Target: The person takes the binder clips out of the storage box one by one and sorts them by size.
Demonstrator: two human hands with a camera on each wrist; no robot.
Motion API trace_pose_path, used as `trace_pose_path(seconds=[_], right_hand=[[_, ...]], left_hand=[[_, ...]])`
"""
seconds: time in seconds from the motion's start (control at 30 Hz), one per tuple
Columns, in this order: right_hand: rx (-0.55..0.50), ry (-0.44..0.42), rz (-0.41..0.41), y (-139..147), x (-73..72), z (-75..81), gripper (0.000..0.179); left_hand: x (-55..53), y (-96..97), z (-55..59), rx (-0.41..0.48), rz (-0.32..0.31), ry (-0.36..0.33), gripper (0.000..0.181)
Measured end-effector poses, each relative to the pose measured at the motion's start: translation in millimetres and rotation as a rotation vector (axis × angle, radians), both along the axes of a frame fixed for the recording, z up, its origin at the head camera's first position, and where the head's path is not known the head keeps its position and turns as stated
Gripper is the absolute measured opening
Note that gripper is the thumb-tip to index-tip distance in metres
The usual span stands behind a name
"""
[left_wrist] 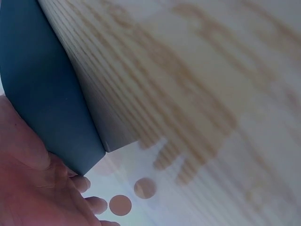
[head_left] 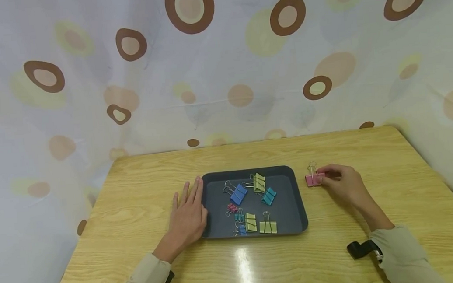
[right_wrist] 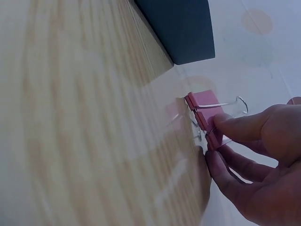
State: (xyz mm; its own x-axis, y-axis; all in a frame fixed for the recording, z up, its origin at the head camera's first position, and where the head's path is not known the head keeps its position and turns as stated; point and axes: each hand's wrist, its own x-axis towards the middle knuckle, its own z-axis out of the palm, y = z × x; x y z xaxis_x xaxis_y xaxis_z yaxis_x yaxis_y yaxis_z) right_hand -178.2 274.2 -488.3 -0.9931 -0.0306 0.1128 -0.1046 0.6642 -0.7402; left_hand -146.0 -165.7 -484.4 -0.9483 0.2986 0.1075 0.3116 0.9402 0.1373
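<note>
A pink binder clip (head_left: 313,179) is pinched between the thumb and fingers of my right hand (head_left: 341,183), just right of the dark tray (head_left: 300,206). In the right wrist view the pink clip (right_wrist: 207,110) is close to the tabletop, its wire handles showing. My left hand (head_left: 187,216) lies with straight fingers along the tray's left side; in the left wrist view it touches the tray wall (left_wrist: 51,89). Inside the tray are several binder clips, among them a large blue clip (head_left: 238,194), a yellow clip (head_left: 258,182), a teal clip (head_left: 269,196) and a small red clip (head_left: 232,207).
The wooden table (head_left: 143,191) extends around the tray on all sides. A patterned curtain (head_left: 221,71) hangs behind the table and along its sides. Black wrist straps (head_left: 362,249) show at the sleeves.
</note>
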Motion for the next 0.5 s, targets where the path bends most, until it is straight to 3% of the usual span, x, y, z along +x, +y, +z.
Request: trace_pose_path(seconds=[0.5], right_hand=[[0.012, 0.022, -0.001, -0.5, -0.1, 0.1, 0.025]], left_hand=[[-0.2, -1.4, -1.2, -0.006, -0.004, 0.017, 0.067]])
